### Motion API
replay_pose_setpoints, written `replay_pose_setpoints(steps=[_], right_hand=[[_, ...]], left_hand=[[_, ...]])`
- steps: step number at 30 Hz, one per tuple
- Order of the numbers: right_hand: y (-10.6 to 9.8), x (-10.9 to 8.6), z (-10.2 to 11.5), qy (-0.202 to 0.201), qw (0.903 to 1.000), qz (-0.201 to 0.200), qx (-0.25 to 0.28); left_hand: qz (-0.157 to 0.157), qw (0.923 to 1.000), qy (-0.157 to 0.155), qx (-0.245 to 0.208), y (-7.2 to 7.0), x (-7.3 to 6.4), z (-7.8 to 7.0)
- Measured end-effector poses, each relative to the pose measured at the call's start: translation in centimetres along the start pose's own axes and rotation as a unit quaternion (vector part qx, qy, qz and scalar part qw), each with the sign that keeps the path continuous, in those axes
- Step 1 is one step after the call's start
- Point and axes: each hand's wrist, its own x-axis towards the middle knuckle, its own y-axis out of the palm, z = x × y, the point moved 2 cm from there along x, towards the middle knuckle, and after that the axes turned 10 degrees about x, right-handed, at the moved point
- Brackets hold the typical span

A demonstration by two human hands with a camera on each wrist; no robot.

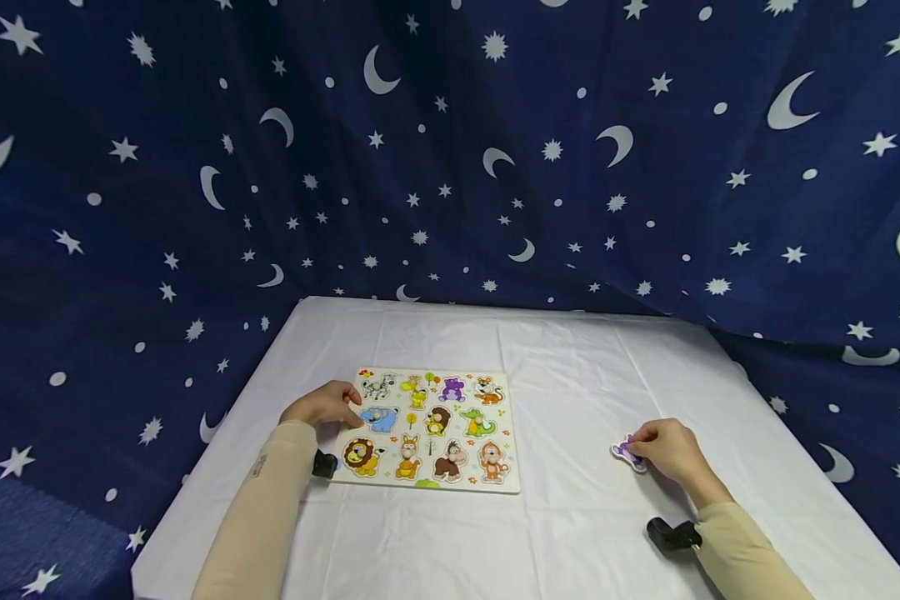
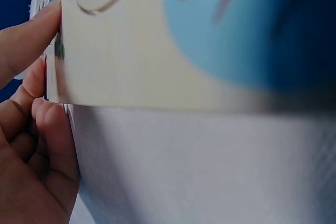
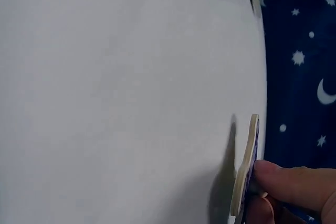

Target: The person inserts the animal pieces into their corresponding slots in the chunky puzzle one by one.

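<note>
At the left of the table lies a wooden animal puzzle board [image 1: 431,492] with several cartoon animals, among them a blue elephant [image 1: 379,419] and a lion [image 1: 362,457]. My left hand [image 1: 330,403] grips the board's left edge; in the left wrist view its thumb [image 2: 44,22] lies on top and the other fingers curl at the edge. Off to the right, my right hand [image 1: 669,450] pinches a purple animal puzzle piece [image 1: 624,454] between thumb and fingers. Seen edge-on in the right wrist view, the wooden piece [image 3: 245,169] stands tilted close over the white cloth, its shadow beside it.
A white cloth [image 1: 570,533] covers the table, with a wide stretch of it between board and right hand. Behind and at the sides hangs a dark blue curtain [image 1: 450,167] with moons and stars. Black wrist cameras [image 1: 673,535] jut out from the sleeves.
</note>
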Motion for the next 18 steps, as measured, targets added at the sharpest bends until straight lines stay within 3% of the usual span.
replay_pose_setpoints(steps=[18], right_hand=[[6.2, 4.7, 6.4, -0.064, 0.9949, 0.013, 0.077]], left_hand=[[-0.012, 0.9999, -0.010, -0.003, 0.1, -0.4, -0.2]])
